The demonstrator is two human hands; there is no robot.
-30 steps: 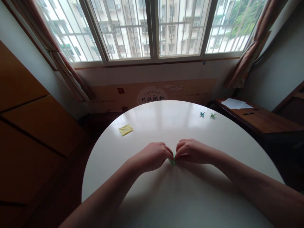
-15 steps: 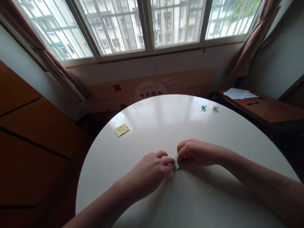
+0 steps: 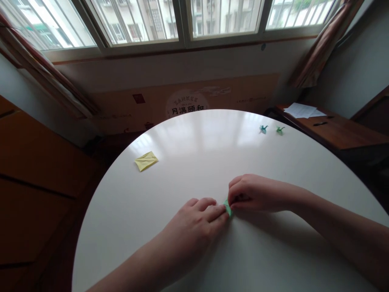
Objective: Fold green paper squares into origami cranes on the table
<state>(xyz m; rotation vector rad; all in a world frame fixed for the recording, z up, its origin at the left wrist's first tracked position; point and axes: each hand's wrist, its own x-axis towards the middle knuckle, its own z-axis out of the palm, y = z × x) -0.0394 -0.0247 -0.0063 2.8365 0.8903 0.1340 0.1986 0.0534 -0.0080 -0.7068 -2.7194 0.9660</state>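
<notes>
A small piece of green folded paper point(image 3: 227, 207) lies on the round white table point(image 3: 194, 146), mostly hidden between my hands. My right hand point(image 3: 258, 194) is curled, its fingertips pinching the paper from the right. My left hand point(image 3: 199, 221) lies low on the table with its fingers extended together, the tips pressing on the paper's left edge.
A yellow folded paper point(image 3: 146, 160) lies at the table's left. Two tiny paper cranes, one teal point(image 3: 263, 129) and one green point(image 3: 280, 129), stand at the far right. A wooden side desk point(image 3: 340, 134) with white sheets point(image 3: 301, 110) and a pen is on the right.
My left hand has uncurled from a pinch to flat fingers pressing the paper. The view has tilted down and shifted, so the table sits higher and further left in the picture.
</notes>
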